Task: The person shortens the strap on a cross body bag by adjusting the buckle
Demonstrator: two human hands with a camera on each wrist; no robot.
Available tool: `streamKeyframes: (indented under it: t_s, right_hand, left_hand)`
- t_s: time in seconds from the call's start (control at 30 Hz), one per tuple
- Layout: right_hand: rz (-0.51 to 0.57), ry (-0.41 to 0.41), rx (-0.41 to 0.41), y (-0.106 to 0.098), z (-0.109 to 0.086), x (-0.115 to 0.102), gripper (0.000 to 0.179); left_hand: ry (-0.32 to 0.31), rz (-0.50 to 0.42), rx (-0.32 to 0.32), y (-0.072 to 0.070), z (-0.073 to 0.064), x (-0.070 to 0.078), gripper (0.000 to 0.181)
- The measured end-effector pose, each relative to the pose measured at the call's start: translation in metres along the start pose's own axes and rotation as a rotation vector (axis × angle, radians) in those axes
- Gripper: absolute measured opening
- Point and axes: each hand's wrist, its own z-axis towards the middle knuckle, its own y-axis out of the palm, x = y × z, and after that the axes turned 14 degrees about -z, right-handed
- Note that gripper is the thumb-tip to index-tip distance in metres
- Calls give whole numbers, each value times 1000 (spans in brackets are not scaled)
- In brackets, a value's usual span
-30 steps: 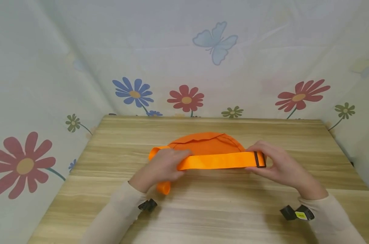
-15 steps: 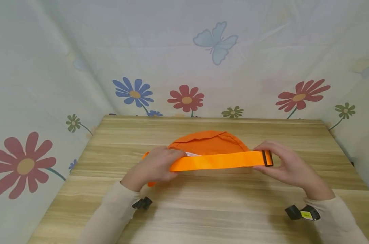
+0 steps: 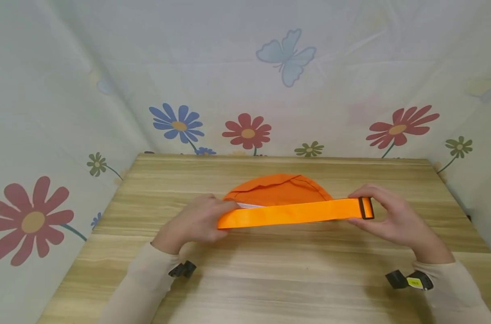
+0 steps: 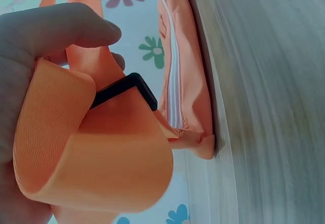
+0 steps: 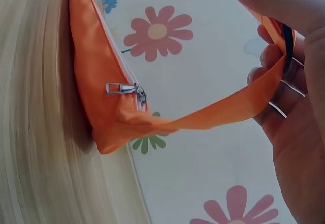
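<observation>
An orange waist bag (image 3: 279, 192) lies on the wooden table, its white zipper (image 4: 175, 76) along one edge. Its flat orange strap (image 3: 290, 214) is stretched between both hands, above the table in front of the bag. My left hand (image 3: 194, 221) grips the strap's left part, where a loop of webbing (image 4: 117, 168) curls beside a black buckle (image 4: 122, 89). With thumb and fingers, my right hand (image 3: 395, 219) holds the strap's right end around a black slider (image 3: 366, 208). A metal zipper pull (image 5: 121, 88) hangs near the bag's corner in the right wrist view.
The wood-grain table (image 3: 278, 288) extends around the bag. A pale cloth wall (image 3: 213, 67) printed with flowers and a butterfly rises behind the table and at both sides.
Both hands have moved apart, left hand leftward and right hand rightward, and the strap section between them is longer. The loose loop beside the left hand has gone from the head view.
</observation>
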Motion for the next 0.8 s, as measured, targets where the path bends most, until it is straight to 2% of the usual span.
streamKeyframes:
  t_s: [0.23, 0.53, 0.8]
  right_hand:
    - [124, -2, 33, -2, -5, 8, 72]
    - [154, 10, 36, -7, -10, 15, 73]
    - [133, 34, 30, -11, -16, 24, 72]
  left_hand:
    - [-38, -14, -13, -3, -3, -3, 48]
    - [-51, -42, -17, -6, -10, -10, 49]
    - [-79, -10, -30, -7, -16, -16, 53]
